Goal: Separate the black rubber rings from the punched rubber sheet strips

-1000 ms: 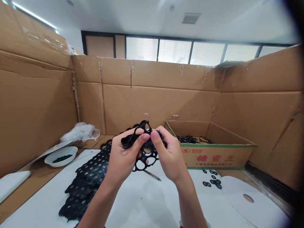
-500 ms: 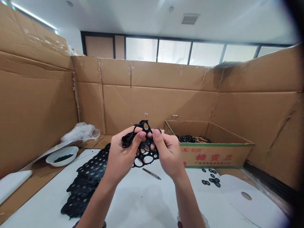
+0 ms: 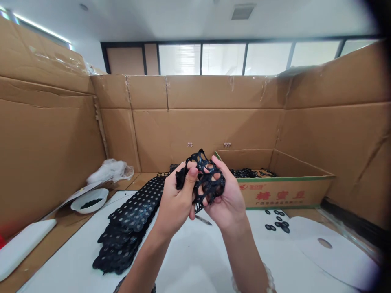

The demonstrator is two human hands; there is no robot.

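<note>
A black rubbery sheet full of round holes (image 3: pixel 210 179) is bunched up between my hands above the white tabletop (image 3: pixel 186 260). My left hand (image 3: pixel 177 195) pinches its left end between thumb and fingers. Cupped under and behind the right part is my right hand (image 3: pixel 230 205), fingertips showing through the holes. Below them lies a slim pointed metal tool (image 3: pixel 203 220), partly hidden by the hands. To the left, a pile of similar black perforated sheets (image 3: pixel 134 211) spreads over the table.
An open cardboard box (image 3: pixel 287 193) holding black ring pieces stands at the back right. Several loose black rings (image 3: pixel 278 225) lie before it, beside a white disc (image 3: pixel 308 234). At left are a white bowl (image 3: pixel 88 202), a plastic bag (image 3: pixel 111 171) and tall cardboard walls (image 3: pixel 45 150).
The view has shifted slightly. The sheet is more crumpled and turned; my right hand has rolled from a thumb pinch to a palm-up cup around it.
</note>
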